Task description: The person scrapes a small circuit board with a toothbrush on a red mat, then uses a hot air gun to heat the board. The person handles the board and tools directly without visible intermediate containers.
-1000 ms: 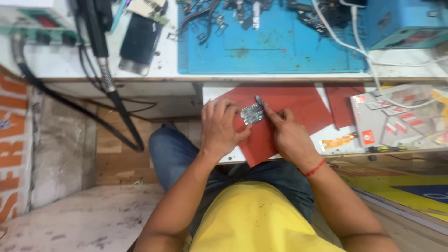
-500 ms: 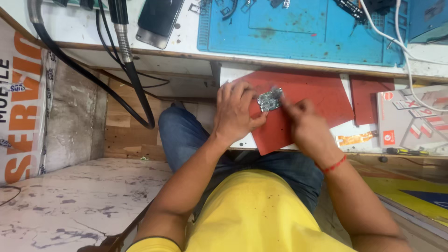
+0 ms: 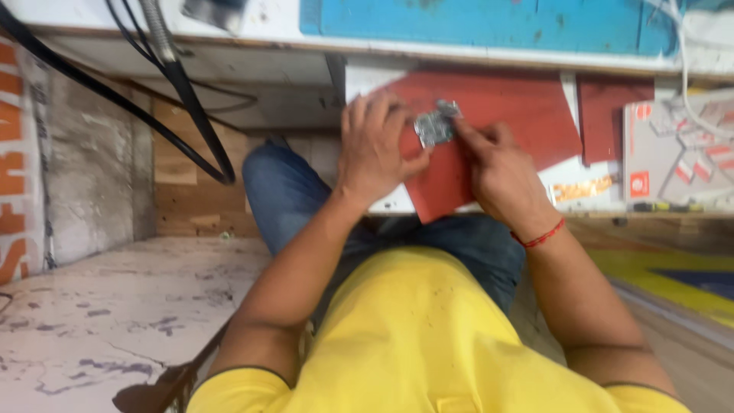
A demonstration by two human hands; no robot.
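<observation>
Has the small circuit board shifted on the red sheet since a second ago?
No. The circuit board sits over the same upper part of the red sheet, between both hands; only the camera moved.

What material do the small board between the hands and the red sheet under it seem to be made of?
Small circuit board: apparently metal-shielded board, grey with shiny glints; blur hides detail. Red sheet: matte, flat, thin, probably paper or card; a rubber mat cannot be excluded.

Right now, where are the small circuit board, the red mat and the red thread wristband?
small circuit board (image 3: 434, 126), head view, middle of its metal face.
red mat (image 3: 520, 115), head view, bare part right of the hands.
red thread wristband (image 3: 541, 237), head view, strand across the right wrist.
</observation>
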